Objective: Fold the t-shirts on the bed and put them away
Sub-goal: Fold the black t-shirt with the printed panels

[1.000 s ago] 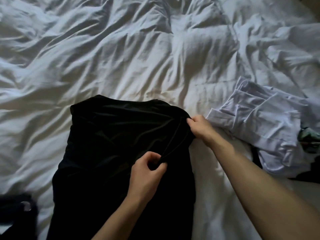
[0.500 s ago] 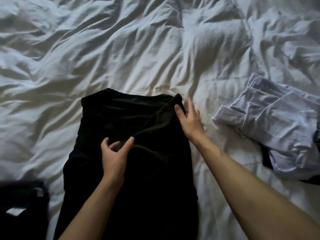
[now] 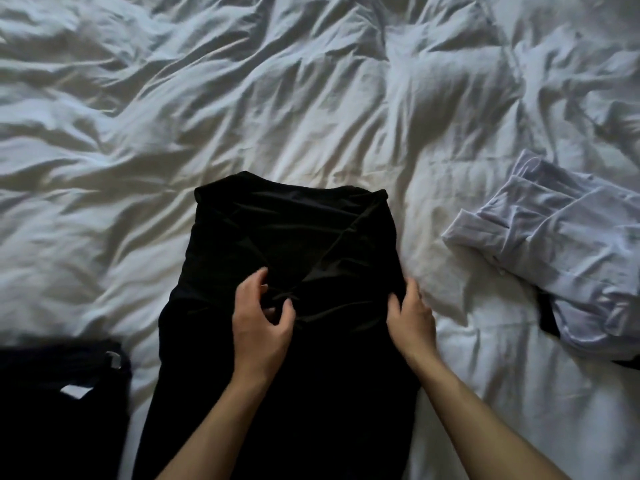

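Observation:
A black t-shirt (image 3: 277,237) lies lengthwise on the rumpled white bed (image 3: 242,98), its right side folded in over the middle. My left hand (image 3: 261,323) sits on the shirt's centre, thumb and fingers curled and pinching a bunch of the folded fabric. At the shirt's right edge, my right hand (image 3: 412,313) grips the cloth with its fingers curled over the border. A crumpled pale lilac shirt (image 3: 561,244) lies to the right, apart from both hands.
Another dark garment (image 3: 62,403) with a white label and a metal ring lies at the lower left. A black strip (image 3: 547,313) pokes out from under the lilac shirt. Creased white duvet fills the far half of the view.
The right hand slid down the shirt's right edge toward me and took hold of it. The left hand stayed at the centre and closed its fingers on the fabric.

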